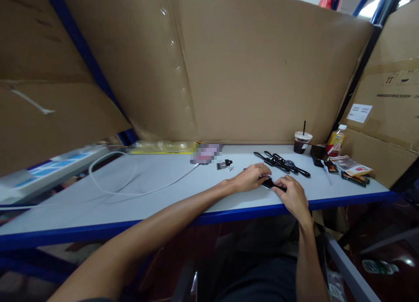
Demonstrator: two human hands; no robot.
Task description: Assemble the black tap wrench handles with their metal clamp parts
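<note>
Both my hands meet over a small black watch with a strap (272,184) lying on the grey table (157,197) near its blue front edge. My left hand (250,177) curls its fingers over the watch's left end; a ring shows on one finger. My right hand (292,195) pinches the strap's right end. Just behind them several more black watches with straps (283,163) lie in a row on the table. A small dark metal part (224,164) with tiny bits beside it rests to the left of my left hand.
A white cable (131,184) loops across the table's left half to a blurred-out object (207,153). At the back right stand an iced drink cup with a straw (301,142), a yellow bottle (336,140) and packets (352,166). Cardboard sheets (262,66) wall the table.
</note>
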